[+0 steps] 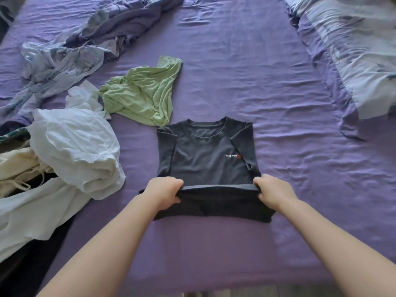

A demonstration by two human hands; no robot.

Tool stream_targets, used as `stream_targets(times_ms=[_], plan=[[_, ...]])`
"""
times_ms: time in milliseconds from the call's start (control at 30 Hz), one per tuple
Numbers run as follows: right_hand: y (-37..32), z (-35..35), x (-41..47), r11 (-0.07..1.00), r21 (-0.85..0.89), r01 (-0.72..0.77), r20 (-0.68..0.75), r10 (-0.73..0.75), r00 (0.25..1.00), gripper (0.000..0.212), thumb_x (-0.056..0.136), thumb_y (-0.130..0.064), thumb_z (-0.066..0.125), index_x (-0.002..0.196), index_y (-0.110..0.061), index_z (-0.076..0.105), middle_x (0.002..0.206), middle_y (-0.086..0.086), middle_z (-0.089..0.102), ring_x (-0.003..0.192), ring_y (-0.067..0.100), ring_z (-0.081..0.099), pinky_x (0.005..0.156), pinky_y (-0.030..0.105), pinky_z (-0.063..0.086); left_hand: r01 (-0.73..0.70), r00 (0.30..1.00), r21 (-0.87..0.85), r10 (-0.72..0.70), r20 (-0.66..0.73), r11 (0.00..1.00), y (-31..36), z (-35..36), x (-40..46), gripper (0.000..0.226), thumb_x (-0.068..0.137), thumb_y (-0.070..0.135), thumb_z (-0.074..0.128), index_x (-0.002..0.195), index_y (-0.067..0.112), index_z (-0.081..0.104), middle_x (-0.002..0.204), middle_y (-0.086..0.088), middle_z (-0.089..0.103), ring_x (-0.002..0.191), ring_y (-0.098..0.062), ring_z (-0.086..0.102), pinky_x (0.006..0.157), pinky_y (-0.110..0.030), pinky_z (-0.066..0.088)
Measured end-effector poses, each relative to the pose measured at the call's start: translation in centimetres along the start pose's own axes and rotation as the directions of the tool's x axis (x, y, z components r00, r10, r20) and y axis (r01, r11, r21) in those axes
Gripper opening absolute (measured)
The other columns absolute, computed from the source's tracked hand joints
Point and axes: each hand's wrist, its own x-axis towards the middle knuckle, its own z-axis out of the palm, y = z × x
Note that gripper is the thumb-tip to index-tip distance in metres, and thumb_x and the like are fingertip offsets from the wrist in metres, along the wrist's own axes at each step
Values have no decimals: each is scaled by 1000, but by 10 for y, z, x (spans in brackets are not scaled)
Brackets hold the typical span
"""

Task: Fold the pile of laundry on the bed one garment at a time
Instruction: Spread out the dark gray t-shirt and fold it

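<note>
Head view: One dark shirt (205, 155) lies flat on the bed (278, 82), sleeves tucked in, collar away from the person. The left hand (165, 192) and right hand (273, 192) each pinch a corner of its lifted hem, fingers closed on the cloth. The shirt's long axis runs straight ahead from both hands, equally near; the fold likely goes toward the collar. Left of the shirt: one green garment (141, 95) and a white pile (72, 146), uncountable.
</note>
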Motion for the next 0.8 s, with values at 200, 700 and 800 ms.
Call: stream_targets(times_ms=[200, 700, 800], plan=[[9, -40, 51, 994, -3, -105, -186, 103, 977, 26, 90, -8, 39, 110, -20, 50, 113, 3, 56, 103, 27, 56, 75, 32, 33, 113, 993, 31, -112, -31, 993, -41, -52, 43, 23, 87, 9, 45, 101, 25, 56, 112, 1, 58, 103, -24, 56, 66, -30, 37], [11, -80, 161, 960, -156, -232, -357, 164, 919, 34, 86, -3, 47, 113, -24, 49, 99, -8, 62, 95, 17, 59, 76, 29, 34, 216, 967, 99, -198, -162, 971, -90, -91, 164, 27, 85, 2, 36, 104, 18, 45, 112, -1, 62, 105, -25, 57, 88, -36, 31], [12, -79, 180, 953, -173, -247, -363, 171, 916, 32, 84, -1, 48, 108, -22, 48, 97, -6, 62, 94, 19, 58, 77, 30, 34, 256, 953, 90, -236, -191, 962, -95, -90, 186, 14, 86, 7, 36, 91, 20, 37, 106, -1, 64, 100, -25, 58, 85, -37, 31]])
